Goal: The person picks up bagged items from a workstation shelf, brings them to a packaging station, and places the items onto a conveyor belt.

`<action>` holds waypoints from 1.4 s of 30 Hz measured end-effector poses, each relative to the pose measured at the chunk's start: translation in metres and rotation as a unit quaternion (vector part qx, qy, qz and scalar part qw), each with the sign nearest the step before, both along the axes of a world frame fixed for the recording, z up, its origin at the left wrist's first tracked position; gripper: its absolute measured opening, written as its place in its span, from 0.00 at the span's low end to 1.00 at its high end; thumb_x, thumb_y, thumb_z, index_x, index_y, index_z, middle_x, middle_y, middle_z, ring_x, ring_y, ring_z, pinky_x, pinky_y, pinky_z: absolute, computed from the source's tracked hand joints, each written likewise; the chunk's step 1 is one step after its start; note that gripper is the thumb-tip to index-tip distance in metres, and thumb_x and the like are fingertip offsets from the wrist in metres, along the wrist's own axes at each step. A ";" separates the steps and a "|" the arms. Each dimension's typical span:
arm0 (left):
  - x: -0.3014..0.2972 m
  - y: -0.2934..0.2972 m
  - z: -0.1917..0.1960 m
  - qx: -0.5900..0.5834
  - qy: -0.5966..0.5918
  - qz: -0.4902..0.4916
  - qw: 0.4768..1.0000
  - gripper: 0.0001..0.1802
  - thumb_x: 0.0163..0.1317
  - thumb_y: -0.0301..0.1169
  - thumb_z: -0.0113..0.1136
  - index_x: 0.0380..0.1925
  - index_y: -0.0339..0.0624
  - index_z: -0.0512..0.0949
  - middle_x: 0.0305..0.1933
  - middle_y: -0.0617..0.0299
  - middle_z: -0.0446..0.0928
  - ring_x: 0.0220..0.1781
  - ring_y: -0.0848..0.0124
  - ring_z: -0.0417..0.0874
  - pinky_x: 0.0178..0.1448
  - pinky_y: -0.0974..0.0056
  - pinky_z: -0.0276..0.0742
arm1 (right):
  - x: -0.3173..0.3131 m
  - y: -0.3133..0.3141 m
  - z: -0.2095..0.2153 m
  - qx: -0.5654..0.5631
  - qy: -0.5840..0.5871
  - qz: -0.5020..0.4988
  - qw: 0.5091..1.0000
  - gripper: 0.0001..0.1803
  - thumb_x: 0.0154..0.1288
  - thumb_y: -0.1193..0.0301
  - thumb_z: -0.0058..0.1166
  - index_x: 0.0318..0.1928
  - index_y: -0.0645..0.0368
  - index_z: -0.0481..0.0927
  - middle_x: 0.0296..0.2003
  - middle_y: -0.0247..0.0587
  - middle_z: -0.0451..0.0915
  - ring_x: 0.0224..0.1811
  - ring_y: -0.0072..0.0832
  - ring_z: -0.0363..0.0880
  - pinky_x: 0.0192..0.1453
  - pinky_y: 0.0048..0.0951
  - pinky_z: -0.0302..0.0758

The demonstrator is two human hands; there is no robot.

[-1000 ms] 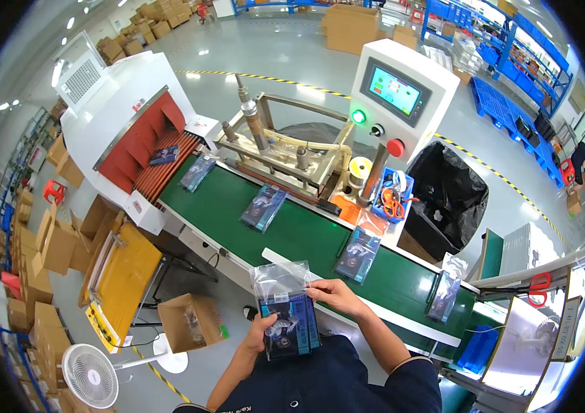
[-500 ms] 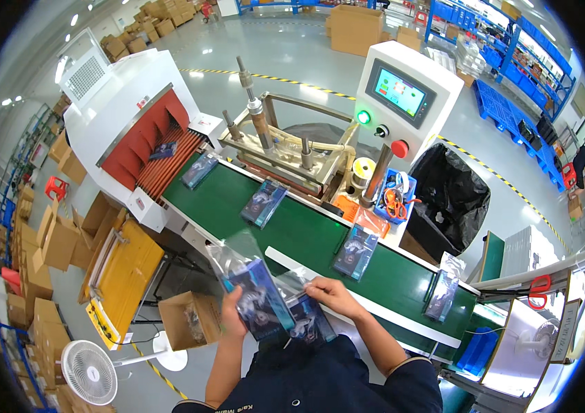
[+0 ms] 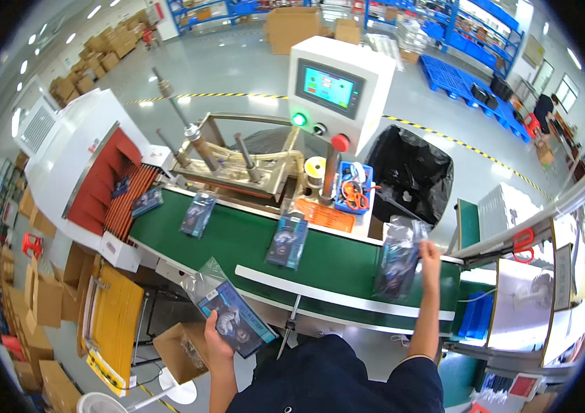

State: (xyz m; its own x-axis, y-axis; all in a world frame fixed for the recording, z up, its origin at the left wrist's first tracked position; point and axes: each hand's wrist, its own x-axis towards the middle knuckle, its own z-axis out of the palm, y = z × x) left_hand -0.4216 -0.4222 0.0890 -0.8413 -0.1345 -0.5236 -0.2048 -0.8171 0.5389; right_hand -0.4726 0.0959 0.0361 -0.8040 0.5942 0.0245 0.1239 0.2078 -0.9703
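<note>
Left hand (image 3: 218, 339), lower centre, gripped a bagged pack (image 3: 234, 318) by its lower edge, off the belt (image 3: 237, 241). Right hand (image 3: 429, 251), centre right, pinched a second pack (image 3: 398, 258) over the belt. Risk: slick loose film could slip, so either pack might drop or land skewed.

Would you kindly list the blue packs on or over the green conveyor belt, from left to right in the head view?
Pack at the red tunnel mouth → second pack → third pack → bagged pack held in the right hand.
</note>
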 end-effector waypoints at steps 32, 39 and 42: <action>0.007 0.030 -0.007 0.053 -0.037 -0.118 0.991 0.20 0.58 0.38 0.52 0.46 0.35 0.69 0.43 0.51 0.76 0.44 0.58 0.78 0.50 0.55 0.73 | 0.027 0.145 -0.151 0.261 -0.293 -0.239 0.888 0.19 0.58 0.56 0.44 0.36 0.55 0.81 0.36 0.55 0.76 0.38 0.50 0.74 0.43 0.43 0.70; 0.009 0.040 -0.004 -0.031 0.014 -0.208 0.978 0.17 0.59 0.31 0.51 0.47 0.34 0.69 0.44 0.53 0.75 0.44 0.62 0.78 0.50 0.57 0.75 | 0.019 0.084 -0.107 0.441 -0.291 -0.226 0.818 0.21 0.61 0.57 0.44 0.47 0.58 0.74 0.41 0.54 0.71 0.43 0.49 0.69 0.46 0.45 0.68; 0.013 0.039 -0.003 -0.043 0.004 -0.228 0.973 0.16 0.60 0.29 0.50 0.47 0.34 0.68 0.45 0.53 0.75 0.46 0.63 0.78 0.51 0.58 0.74 | -0.008 -0.003 -0.068 0.330 -0.097 -0.028 0.939 0.14 0.59 0.64 0.47 0.35 0.63 0.76 0.33 0.52 0.73 0.38 0.45 0.69 0.40 0.40 0.66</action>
